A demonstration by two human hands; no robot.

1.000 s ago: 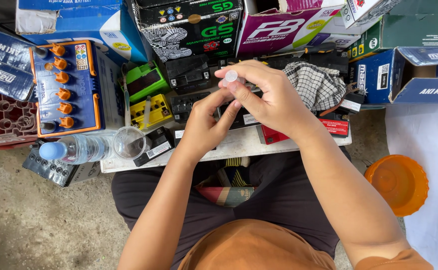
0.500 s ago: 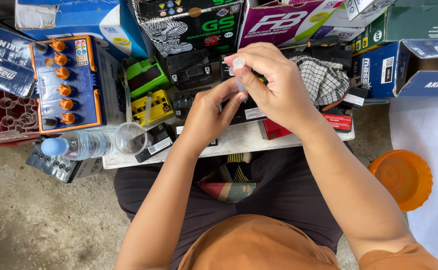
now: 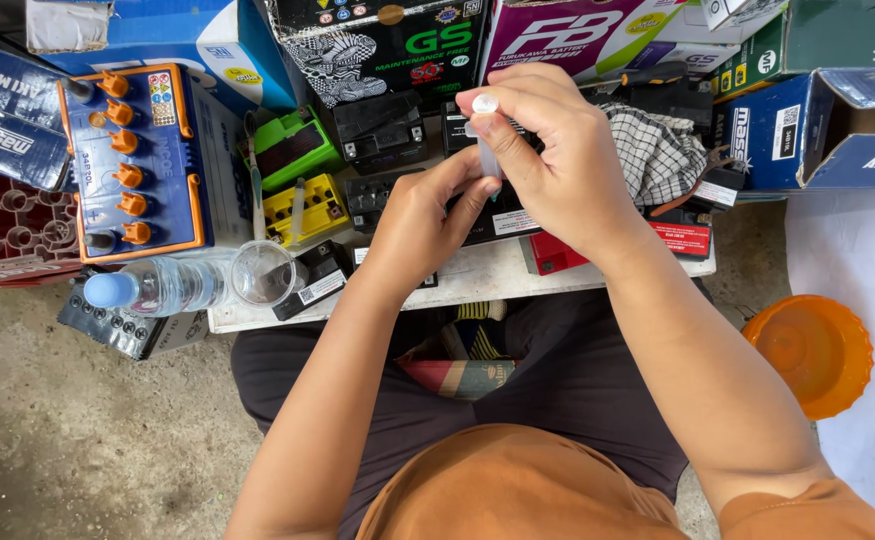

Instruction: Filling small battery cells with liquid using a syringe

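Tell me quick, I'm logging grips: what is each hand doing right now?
Left hand: closed, fingertips pinching the lower end of the small clear syringe.
Right hand: closed on the syringe, thumb at its plunger top.

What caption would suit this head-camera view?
Seated person's right hand and left hand hold a small clear syringe above a table crowded with batteries.

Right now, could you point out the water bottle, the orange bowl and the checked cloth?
Water bottle (image 3: 162, 285): head view, on its clear body, lying on its side.
Orange bowl (image 3: 809, 352): head view, on its inside, down on the floor.
Checked cloth (image 3: 657, 155): head view, on the bunched middle.
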